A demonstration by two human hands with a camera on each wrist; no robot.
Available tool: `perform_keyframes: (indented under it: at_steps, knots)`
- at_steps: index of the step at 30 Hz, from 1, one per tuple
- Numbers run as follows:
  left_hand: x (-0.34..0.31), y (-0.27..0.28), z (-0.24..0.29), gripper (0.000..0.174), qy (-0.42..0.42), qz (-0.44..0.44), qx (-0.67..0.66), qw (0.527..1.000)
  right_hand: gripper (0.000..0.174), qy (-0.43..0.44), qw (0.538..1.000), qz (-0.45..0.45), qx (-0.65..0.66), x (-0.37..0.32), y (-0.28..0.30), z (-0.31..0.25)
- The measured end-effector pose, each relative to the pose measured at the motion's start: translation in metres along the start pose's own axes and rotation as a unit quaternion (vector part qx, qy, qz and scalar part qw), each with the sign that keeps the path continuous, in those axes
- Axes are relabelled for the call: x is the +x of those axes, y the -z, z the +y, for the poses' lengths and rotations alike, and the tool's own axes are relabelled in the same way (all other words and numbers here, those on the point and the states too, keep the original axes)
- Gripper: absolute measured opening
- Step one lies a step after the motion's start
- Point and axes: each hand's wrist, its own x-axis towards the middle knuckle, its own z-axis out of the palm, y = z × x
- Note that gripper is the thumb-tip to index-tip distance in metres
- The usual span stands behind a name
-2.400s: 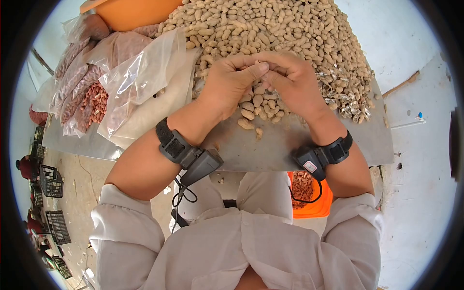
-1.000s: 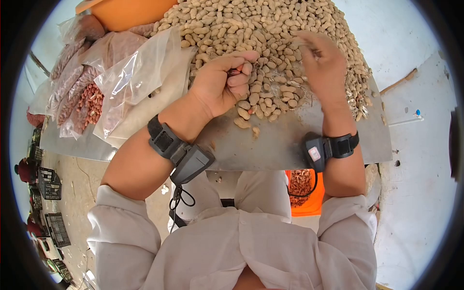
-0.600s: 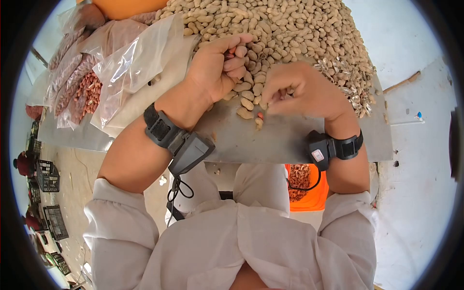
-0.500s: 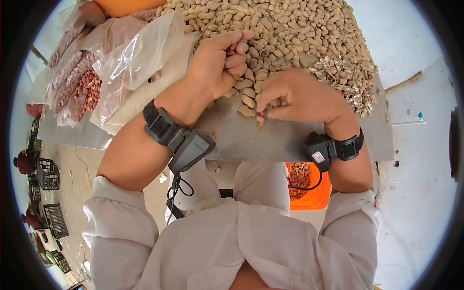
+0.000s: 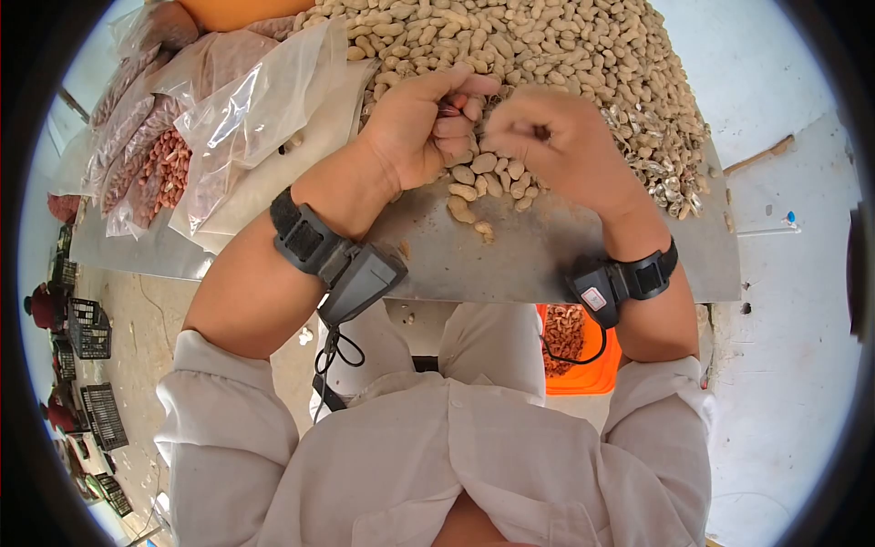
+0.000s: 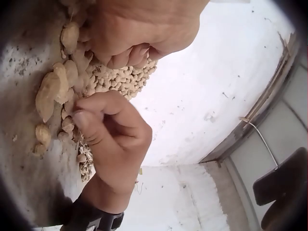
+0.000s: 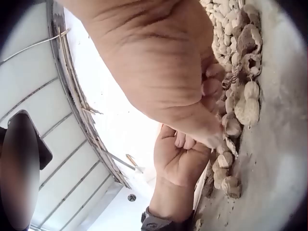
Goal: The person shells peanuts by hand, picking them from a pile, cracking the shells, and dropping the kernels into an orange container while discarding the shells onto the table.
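Gripping red kernels (image 5: 448,111) in its curled fingers, the left hand (image 5: 412,129) is hanging at the near edge of the peanut heap (image 5: 565,55). Just beside it, the right hand (image 5: 563,144) is showing bent fingers — whether they are pinching anything, I cannot tell. Loose pods (image 5: 461,210) are lying at the heap's near foot, broken shells (image 5: 668,187) are resting on its right — and 1 orange tub (image 5: 597,369) is sitting lower than it.
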Motion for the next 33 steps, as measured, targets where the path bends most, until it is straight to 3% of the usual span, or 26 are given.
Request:
perform_keyframes:
  at_steps: [5, 8, 11, 14, 17, 26, 29, 30, 32, 33]
  knots:
    - [0.002, -0.001, -0.003, 0.027, 0.058, -0.044, -0.055, 0.996, 0.008, 0.013, 0.972, 0.204, 0.115, 0.006, -0.018, 0.007]
    - [0.007, 0.007, 0.003, 0.024, 0.003, -0.011, -0.076, 0.997, 0.011, -0.010, 0.993, 0.100, 0.066, 0.000, -0.002, -0.002]
    - [0.006, 0.005, 0.007, 0.021, -0.068, 0.045, -0.075, 0.994, 0.015, 0.131, 0.985, -0.078, 0.086, 0.000, -0.015, -0.009]
    - [0.004, 0.003, 0.007, 0.021, -0.082, 0.048, -0.068, 0.993, 0.017, 0.145, 0.968, -0.205, -0.002, -0.007, -0.026, -0.012]
    - [0.006, 0.004, 0.005, 0.022, -0.078, 0.041, -0.063, 0.994, 0.018, 0.107, 0.971, -0.206, -0.055, -0.007, -0.027, -0.014]
    - [0.004, 0.002, 0.005, 0.021, -0.092, 0.047, -0.037, 0.994, 0.016, 0.041, 0.987, -0.110, -0.108, -0.007, -0.021, -0.002]
    - [0.004, 0.001, 0.006, 0.021, -0.086, 0.046, -0.038, 0.995, 0.015, 0.089, 0.994, -0.028, -0.061, -0.001, -0.014, 0.007]
    - [0.002, 0.001, 0.006, 0.021, -0.075, 0.040, -0.018, 0.996, 0.015, 0.008, 0.999, -0.002, 0.032, -0.001, -0.010, 0.009]
    - [-0.001, -0.001, 0.006, 0.022, -0.056, 0.028, 0.020, 0.998, 0.016, -0.151, 0.964, 0.049, 0.215, -0.001, 0.000, 0.013]
    - [-0.001, -0.001, 0.005, 0.022, -0.040, 0.014, 0.025, 0.999, 0.017, -0.135, 0.945, 0.076, 0.289, -0.001, 0.002, 0.016]
